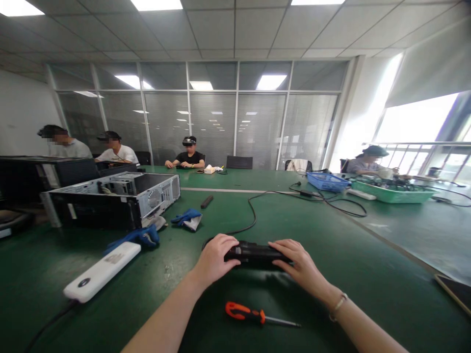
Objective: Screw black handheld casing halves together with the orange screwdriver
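Both of my hands grip a long black device (pixel 253 253) just above the green table; its exact kind does not show. My left hand (pixel 218 257) is closed around its left end, thumb at the near side and fingers over the top. Around the right end, my right hand (pixel 294 260) is closed in the same way. A dark cable (pixel 253 215) runs across the table from behind the device's left end. Nearer to me lies a screwdriver (pixel 245 312) with an orange and black handle, its shaft pointing right.
An opened computer case (pixel 110 201) stands at left, with blue work gloves (pixel 187 219) beside it. A white power strip (pixel 103 272) lies front left. Blue (pixel 327 181) and green (pixel 393 192) baskets sit back right. A phone (pixel 454 289) is at the right edge. Several people sit around.
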The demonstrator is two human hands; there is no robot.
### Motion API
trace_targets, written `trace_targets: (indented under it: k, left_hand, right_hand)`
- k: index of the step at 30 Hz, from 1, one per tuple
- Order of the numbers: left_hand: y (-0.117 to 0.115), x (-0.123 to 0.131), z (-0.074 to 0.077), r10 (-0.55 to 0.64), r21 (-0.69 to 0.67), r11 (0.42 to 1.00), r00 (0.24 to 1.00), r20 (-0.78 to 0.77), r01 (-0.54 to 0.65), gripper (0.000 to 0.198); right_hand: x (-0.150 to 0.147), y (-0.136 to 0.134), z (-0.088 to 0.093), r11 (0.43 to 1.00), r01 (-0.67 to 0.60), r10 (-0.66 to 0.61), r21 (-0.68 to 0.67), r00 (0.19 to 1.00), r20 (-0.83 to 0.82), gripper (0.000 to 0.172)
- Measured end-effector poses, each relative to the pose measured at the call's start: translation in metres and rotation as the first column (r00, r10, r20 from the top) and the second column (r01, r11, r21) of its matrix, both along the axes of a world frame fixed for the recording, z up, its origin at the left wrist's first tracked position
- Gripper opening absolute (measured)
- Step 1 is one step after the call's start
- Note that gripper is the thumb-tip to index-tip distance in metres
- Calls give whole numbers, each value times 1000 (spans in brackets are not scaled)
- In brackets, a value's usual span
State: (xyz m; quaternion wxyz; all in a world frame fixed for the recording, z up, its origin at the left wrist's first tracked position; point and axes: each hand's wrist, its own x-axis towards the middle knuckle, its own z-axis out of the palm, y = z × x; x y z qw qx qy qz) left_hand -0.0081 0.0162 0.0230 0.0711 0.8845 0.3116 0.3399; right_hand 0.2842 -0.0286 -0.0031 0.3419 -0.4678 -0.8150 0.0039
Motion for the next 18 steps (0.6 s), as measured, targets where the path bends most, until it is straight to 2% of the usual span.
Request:
trace_targets:
  k: [4,7,11,18]
  left_hand:
    - [12,-3,-13,-10,-30,999,999,38,11,39]
    - [20,-8,-17,0,-110,994,996,84,9,31]
    - [25,-13,-17,17,-204,979,996,88,1,27]
    - [20,-13,-9,45,-238,971,989,144,-9,30]
  right_hand:
    - [-1,10,-11,1000,9,-9,-18,1000,3,38]
    - [-1,15,-17,999,21,-22,-50,999,-24,37]
    - [-1,19,-22,996,32,-35,-85,998,-45,38]
    - [-2,19,-21,999,21,-22,-28,999,-38,38]
